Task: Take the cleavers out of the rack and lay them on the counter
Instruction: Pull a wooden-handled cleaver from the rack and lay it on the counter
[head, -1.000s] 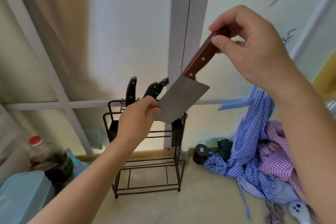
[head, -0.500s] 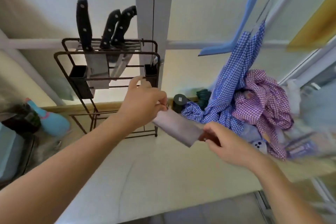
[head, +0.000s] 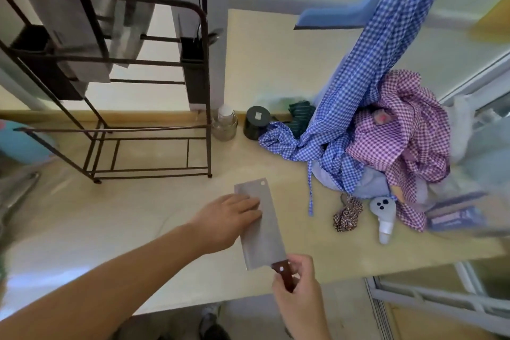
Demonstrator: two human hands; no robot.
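At the far left stands the rack (head: 105, 69), a dark wire frame on the counter (head: 82, 218). Three more knives (head: 74, 33) hang in its top slots, blades down, with their black handles cut off by the upper edge of the view. I cannot tell for certain which of them are cleavers, though the leftmost blade is broad and square.

Right of the rack's near foot, well apart from it, the cleaver (head: 262, 226) lies flat on the counter near the front edge. Its long axis runs from far to near: the blade tip with the hanging hole points away toward the wall, and the brown wooden handle points back toward the person.

The left hand (head: 226, 219) comes in from the left and rests on the far half of the blade, fingers extended and lying together, flat on the steel. The right hand (head: 299, 287) is at the near end, thumb and fingers pinching the handle from the right side.

So this knife looks set down, and both hands need only lift clear. The rack then lies far and to the left of both hands; the left hand is the nearer one to it, and the next handle would have to be drawn upward out of its slot.

Farther right are a small jar (head: 225, 125), a black cup (head: 257, 122) and a heap of checked cloth (head: 386, 129).
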